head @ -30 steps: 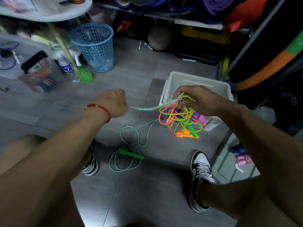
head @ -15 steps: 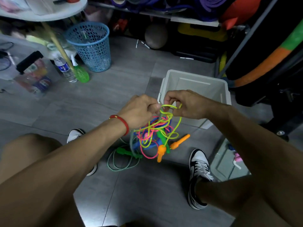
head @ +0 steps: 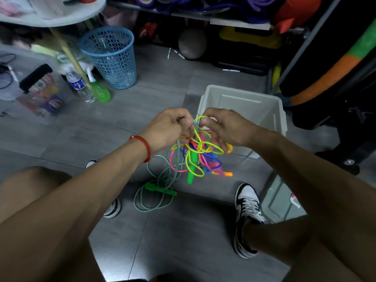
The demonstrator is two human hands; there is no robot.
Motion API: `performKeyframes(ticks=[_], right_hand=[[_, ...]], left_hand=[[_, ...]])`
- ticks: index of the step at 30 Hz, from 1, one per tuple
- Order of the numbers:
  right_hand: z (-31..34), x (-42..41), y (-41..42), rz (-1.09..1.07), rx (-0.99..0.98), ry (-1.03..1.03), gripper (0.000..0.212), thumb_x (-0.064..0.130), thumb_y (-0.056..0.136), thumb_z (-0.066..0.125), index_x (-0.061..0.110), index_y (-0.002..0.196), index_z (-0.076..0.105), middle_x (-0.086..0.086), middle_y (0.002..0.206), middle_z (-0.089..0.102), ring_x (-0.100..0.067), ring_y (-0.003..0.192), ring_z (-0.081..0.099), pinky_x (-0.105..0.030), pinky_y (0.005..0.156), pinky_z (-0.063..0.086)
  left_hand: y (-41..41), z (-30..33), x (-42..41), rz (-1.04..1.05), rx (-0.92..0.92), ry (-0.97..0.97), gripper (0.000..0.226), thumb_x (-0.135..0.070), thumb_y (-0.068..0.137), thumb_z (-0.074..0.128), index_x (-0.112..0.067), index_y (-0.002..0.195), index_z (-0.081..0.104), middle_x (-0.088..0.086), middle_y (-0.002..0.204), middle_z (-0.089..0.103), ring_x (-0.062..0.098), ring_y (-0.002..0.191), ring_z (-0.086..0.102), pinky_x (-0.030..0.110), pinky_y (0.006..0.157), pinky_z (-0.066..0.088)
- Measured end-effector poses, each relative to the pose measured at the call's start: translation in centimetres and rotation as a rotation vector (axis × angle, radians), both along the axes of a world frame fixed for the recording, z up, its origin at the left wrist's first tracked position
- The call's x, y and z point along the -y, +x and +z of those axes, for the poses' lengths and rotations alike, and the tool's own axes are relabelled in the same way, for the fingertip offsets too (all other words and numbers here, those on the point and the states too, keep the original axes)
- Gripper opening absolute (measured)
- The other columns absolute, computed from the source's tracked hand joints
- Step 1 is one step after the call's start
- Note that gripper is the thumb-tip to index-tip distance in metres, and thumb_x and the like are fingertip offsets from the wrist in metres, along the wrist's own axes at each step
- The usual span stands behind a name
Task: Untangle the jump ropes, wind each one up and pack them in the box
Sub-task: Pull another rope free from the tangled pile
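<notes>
Pinching with both hands, left [head: 168,129] and right [head: 225,127], the top of a dangling tangle of jump ropes [head: 197,153], yellow, pink, blue and green-white loops knotted above the floor before the white box [head: 250,102].

You see smooth glossy plastic cords in the tangle [head: 198,151] | braided matt green rope [head: 160,180], glossy plastic handle [head: 160,189] | box [head: 278,112] matt white plastic | basket [head: 110,58] perforated blue plastic | floor [head: 162,231] matt grey tile
</notes>
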State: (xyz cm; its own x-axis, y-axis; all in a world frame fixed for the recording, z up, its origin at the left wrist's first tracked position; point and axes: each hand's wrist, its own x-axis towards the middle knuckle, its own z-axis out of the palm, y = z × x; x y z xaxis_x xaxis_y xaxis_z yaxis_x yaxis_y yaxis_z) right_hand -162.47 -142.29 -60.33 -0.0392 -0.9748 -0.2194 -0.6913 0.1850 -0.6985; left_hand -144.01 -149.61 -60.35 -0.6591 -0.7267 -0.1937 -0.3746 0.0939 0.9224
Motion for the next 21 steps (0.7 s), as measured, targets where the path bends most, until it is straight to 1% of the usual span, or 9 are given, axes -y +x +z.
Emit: performKeyframes(ticks=[2,6,8,10,12,14,16,19,21], right_hand=[[-0.1,0.0,0.6,-0.022,-0.065,0.003,0.025,0.032,0.106,0.039,0.018,0.101,0.058,-0.009,0.063,0.068,-0.027,0.041,0.064,-0.027,0.051,0.051],[-1.7,0.1,0.1,-0.063,-0.378,0.085,0.028,0.031,0.097,0.046,0.015,0.081,0.063,-0.011,0.066,0.071,-0.007,0.047,0.064,-0.027,0.073,0.054],[-3.1,0.0,-0.6,-0.109,-0.52,0.184,0.022,0.031,0.094,0.05,0.014,0.087,0.063,-0.016,0.094,0.072,-0.019,0.076,0.071,-0.03,0.081,0.054],[-3.7,-0.2,-0.7,-0.086,-0.601,0.261,0.028,0.038,0.096,0.053,0.015,0.11,0.062,-0.018,0.12,0.062,-0.035,0.11,0.062,-0.036,0.092,0.049],[-3.0,0.1,-0.8,-0.054,-0.549,0.182,0.041,0.044,0.096,0.054,0.016,0.125,0.057,-0.016,0.131,0.055,-0.037,0.122,0.053,-0.036,0.1,0.044],[-1.6,0.4,-0.5,0.046,-0.367,-0.013,0.037,0.033,0.092,0.061,0.018,0.126,0.056,-0.009,0.131,0.053,-0.028,0.12,0.053,-0.027,0.099,0.039],[-0.6,0.6,-0.2,0.223,-0.267,-0.099,0.034,0.028,0.083,0.066,0.021,0.115,0.058,-0.001,0.119,0.057,-0.021,0.112,0.054,-0.029,0.098,0.041],[-1.3,0.3,0.3,0.287,-0.303,-0.081,0.028,0.051,0.081,0.064,0.033,0.098,0.052,0.006,0.098,0.058,-0.02,0.1,0.053,-0.043,0.092,0.046],[-1.9,0.3,0.2,0.258,-0.335,-0.098,0.031,0.055,0.083,0.064,0.04,0.105,0.048,0.006,0.102,0.057,-0.022,0.104,0.053,-0.04,0.093,0.045]], left_hand=[[-0.3,0.1,-0.2,-0.01,0.007,-0.011,0.025,-0.004,0.103,0.045,-0.008,0.082,0.059,0.015,0.087,0.064,0.03,0.076,0.07,0.049,0.077,0.061],[-0.2,0.4,-0.3,-0.011,0.033,0.001,0.029,-0.002,0.103,0.043,-0.01,0.078,0.056,0.016,0.088,0.063,0.029,0.073,0.065,0.042,0.07,0.058],[-0.1,0.5,-0.3,0.001,0.024,0.013,0.028,-0.003,0.103,0.045,-0.01,0.078,0.058,0.013,0.087,0.062,0.027,0.078,0.063,0.043,0.072,0.06],[0.1,0.6,-0.1,0.003,0.015,0.029,0.025,-0.004,0.102,0.046,-0.009,0.082,0.059,0.01,0.087,0.062,0.024,0.082,0.061,0.045,0.077,0.06],[0.1,0.8,0.0,-0.011,-0.006,0.032,0.023,-0.004,0.101,0.048,-0.008,0.082,0.06,0.01,0.086,0.061,0.023,0.085,0.059,0.049,0.081,0.059],[0.1,1.0,0.0,-0.01,-0.031,0.083,0.025,-0.001,0.099,0.049,-0.01,0.077,0.057,0.012,0.086,0.065,0.023,0.087,0.06,0.054,0.085,0.056],[-0.1,1.1,0.0,-0.013,-0.067,0.124,0.022,-0.004,0.091,0.053,-0.013,0.072,0.056,0.016,0.091,0.072,0.027,0.089,0.063,0.057,0.088,0.053],[-0.4,1.1,-0.3,-0.019,-0.113,0.122,0.017,-0.015,0.082,0.05,-0.015,0.067,0.058,0.018,0.094,0.074,0.033,0.091,0.067,0.053,0.088,0.054],[-0.6,0.8,-0.3,0.006,-0.129,0.088,0.02,-0.017,0.086,0.049,-0.009,0.073,0.061,0.015,0.089,0.074,0.026,0.085,0.067,0.047,0.086,0.058]])
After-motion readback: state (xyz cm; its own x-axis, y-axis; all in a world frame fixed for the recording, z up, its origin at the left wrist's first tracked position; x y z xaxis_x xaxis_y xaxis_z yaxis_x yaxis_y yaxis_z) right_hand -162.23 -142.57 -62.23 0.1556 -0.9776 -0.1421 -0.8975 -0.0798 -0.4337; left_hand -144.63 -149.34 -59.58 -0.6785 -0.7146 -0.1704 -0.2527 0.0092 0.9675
